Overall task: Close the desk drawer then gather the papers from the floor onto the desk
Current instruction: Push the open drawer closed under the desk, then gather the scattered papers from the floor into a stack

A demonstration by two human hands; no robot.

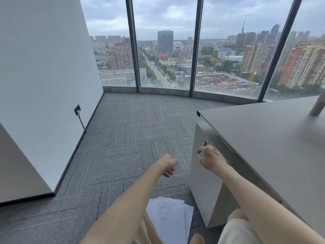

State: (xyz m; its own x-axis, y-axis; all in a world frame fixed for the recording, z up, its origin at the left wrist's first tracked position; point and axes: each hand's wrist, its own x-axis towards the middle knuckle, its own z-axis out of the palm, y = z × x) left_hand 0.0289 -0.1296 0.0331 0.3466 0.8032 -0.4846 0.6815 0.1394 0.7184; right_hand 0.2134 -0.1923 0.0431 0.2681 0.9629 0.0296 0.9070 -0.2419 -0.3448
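Loose white printed papers [171, 219] on grey carpet, ungathered. Right hand [210, 158] half-curled, empty, at pale grey drawer front [202, 173]; left hand [168, 166] loosely curled, empty. Judged: drawer-closing step; next, push flush.

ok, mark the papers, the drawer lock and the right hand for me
papers [171, 219], head view, middle of the top sheet on the floor.
drawer lock [205, 143], head view, its dark face on the cabinet front.
right hand [210, 158], head view, back of the hand.

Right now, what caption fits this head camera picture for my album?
Right hand at the grey desk's drawer front, left hand empty, white printed papers on the grey carpet.
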